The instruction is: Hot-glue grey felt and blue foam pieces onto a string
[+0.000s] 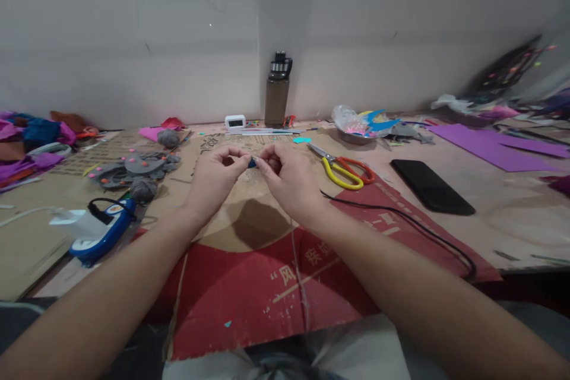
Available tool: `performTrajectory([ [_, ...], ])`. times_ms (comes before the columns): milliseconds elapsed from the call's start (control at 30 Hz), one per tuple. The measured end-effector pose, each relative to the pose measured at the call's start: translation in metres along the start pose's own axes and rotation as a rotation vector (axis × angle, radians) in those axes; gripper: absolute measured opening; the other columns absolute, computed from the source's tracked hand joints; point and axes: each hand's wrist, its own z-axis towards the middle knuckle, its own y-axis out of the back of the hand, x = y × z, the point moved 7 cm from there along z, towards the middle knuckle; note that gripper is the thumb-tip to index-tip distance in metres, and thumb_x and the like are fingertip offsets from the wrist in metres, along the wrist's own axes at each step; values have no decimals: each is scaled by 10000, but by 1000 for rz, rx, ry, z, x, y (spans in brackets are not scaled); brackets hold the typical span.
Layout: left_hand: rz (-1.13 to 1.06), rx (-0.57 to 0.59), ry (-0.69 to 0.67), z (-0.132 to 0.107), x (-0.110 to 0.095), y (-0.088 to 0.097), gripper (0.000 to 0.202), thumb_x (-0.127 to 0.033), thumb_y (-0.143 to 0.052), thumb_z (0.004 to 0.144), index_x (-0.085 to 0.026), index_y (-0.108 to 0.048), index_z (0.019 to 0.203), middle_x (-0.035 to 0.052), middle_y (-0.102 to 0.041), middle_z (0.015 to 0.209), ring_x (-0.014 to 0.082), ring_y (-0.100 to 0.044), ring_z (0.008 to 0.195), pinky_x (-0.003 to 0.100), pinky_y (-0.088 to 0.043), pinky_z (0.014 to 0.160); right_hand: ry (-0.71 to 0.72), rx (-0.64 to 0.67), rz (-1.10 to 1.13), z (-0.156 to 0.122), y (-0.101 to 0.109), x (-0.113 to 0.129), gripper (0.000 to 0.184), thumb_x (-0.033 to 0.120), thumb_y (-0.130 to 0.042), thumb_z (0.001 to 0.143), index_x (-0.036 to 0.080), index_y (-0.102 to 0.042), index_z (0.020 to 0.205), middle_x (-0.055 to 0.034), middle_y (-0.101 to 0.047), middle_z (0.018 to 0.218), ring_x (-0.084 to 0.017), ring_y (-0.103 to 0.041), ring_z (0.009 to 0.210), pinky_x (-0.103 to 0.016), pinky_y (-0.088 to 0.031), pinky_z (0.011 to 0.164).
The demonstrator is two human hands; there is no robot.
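Over the cardboard sheet, my left hand and my right hand meet fingertip to fingertip. Pinched between them is a small dark blue piece, mostly hidden by the fingers; its material is too small to make out. Both hands are closed, thumb against forefinger. Just right of my right hand lie scissors with one yellow and one orange-red handle, blades pointing up and left. Small turquoise scraps rest beyond that hand.
A bottle and a small white digital clock stand by the wall. To the right are a phone, a black cable, a bowl of scraps and purple sheets. Left are a blue power strip and grey felt-like pieces.
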Motion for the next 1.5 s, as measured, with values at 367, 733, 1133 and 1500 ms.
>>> performTrajectory([
  [367, -248, 28, 50, -2, 4, -11, 130, -257, -661, 761, -154, -589, 731, -24, -551, 545, 64, -459, 456, 189, -349, 438, -123, 14, 116, 0, -7, -8, 172, 276, -527, 850, 188, -503, 704, 30, -520, 660, -95, -428, 596, -256, -328, 597],
  [733, -355, 44, 63, -5, 5, -17, 97, -223, -645, 765, -158, -583, 728, -17, -554, 567, 73, -474, 488, 191, -365, 451, -292, 9, 207, 0, -12, -17, 166, 289, -564, 794, 186, -530, 669, 52, -500, 595, -85, -412, 548, -249, -317, 544],
  [1133, -405, 96, 104, -4, 6, -19, 110, -235, -656, 751, -165, -582, 709, -21, -541, 548, 69, -464, 476, 186, -351, 447, -277, -16, 213, 0, -9, -16, 161, 293, -573, 793, 193, -503, 688, 51, -498, 613, -89, -431, 570, -254, -326, 559],
  [1500, -459, 255, 218, -1, 9, -23, 158, -268, -691, 738, -120, -667, 790, 34, -635, 636, 98, -586, 564, 194, -438, 506, -321, 41, 295, 5, -10, -30, 142, 304, -548, 784, 180, -563, 716, 47, -491, 610, -95, -409, 568, -254, -320, 556],
])
